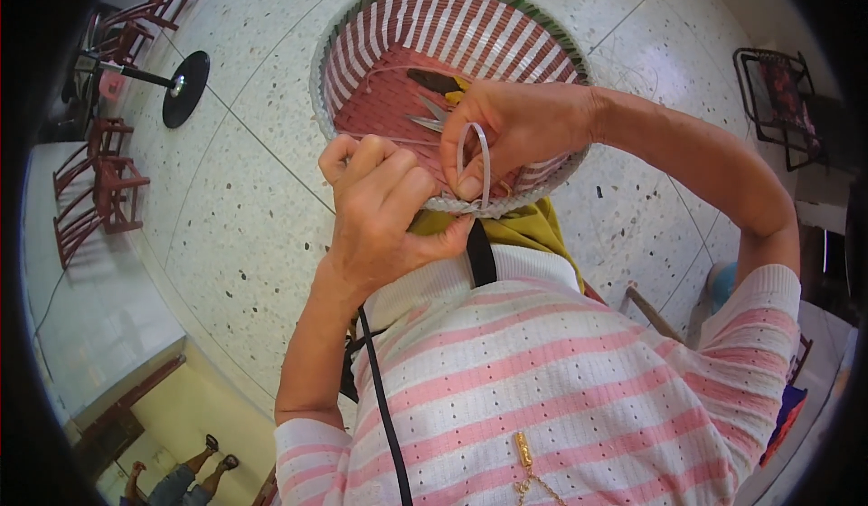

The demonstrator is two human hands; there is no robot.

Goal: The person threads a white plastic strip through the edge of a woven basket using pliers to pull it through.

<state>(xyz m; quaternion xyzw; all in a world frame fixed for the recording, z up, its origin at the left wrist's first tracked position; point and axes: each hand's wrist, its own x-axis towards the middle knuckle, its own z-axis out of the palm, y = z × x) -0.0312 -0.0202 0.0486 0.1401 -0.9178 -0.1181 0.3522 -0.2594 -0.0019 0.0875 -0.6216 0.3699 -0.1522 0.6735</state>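
A round woven basket [452, 31] with red-brown and white stripes sits at my lap, its near rim toward me. My left hand [380, 208] is closed on that near rim, the thumb below the edge and the fingers over it. My right hand [515, 126] pinches a thin pale plastic strip [485, 158], which stands up in a loop at the rim. Metal blades [429, 115], like those of scissors, show beside my right fingers; whether they lie in the basket or are held is hidden. A dark tool [434, 81] with yellow parts lies in the basket.
Speckled tiles [244, 217] cover the floor. Dark red chairs [108, 180] and a round black stand base [186, 89] are on the left. A folding chair [778, 99] stands at the right. A person's legs [194, 474] show at the lower left.
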